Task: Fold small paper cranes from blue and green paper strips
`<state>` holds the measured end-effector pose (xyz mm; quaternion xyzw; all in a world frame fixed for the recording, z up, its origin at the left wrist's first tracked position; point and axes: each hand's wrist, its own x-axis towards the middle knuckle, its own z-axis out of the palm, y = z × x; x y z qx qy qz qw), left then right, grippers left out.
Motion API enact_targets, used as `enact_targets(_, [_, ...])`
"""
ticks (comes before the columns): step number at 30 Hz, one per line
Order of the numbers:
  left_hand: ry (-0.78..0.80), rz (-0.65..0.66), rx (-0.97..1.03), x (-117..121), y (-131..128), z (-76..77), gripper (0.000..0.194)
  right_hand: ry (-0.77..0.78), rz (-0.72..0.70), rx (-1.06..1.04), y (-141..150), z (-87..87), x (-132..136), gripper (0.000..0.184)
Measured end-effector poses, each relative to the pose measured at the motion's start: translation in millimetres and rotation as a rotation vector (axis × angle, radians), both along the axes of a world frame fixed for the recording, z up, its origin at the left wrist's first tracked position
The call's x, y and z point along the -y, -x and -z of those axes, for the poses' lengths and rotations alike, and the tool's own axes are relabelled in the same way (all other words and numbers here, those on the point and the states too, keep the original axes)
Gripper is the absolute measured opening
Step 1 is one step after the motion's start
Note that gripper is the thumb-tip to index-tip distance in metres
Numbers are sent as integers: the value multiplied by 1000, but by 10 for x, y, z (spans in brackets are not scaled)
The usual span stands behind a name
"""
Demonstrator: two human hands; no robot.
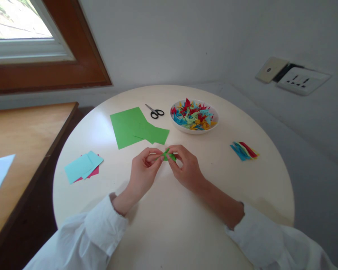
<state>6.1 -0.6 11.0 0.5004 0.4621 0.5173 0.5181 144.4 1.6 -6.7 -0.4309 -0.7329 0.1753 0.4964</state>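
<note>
A small folded piece of green paper point(170, 156) is pinched between my two hands over the middle of the round table. My left hand point(145, 168) grips its left side between thumb and fingers. On the other side, my right hand point(186, 167) is closed on it with thumb and forefinger. Fingertips cover part of the folds, so its full shape is hidden. Just beyond my hands lie green paper sheets point(126, 127), one overlapping the other. Behind them, to the right, a white bowl point(195, 131) holds many small folded paper cranes in red, blue, yellow and green.
Black-handled scissors point(154, 112) lie between the green sheets and the bowl. Light blue paper pieces point(80, 167) rest over red paper point(94, 171) at the left. Coloured paper strips point(243, 150) lie at the right. A wooden desk point(30, 129) stands beyond the round table's point(169, 232) left edge.
</note>
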Motion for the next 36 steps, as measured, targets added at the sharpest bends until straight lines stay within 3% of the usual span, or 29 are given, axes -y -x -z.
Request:
enact_targets(16, [2,-2,2,-36,23,15,29,-140,-5,42,3,-34,-20,6])
enact_targets(23, [-84,26,-51,-60,40,-21,30,-226,142,117,-42,-41,-49,6])
enact_targets(36, [-206,89,-205,-105,60,92,11,-68,-5,-36,-61,-23,-64,12])
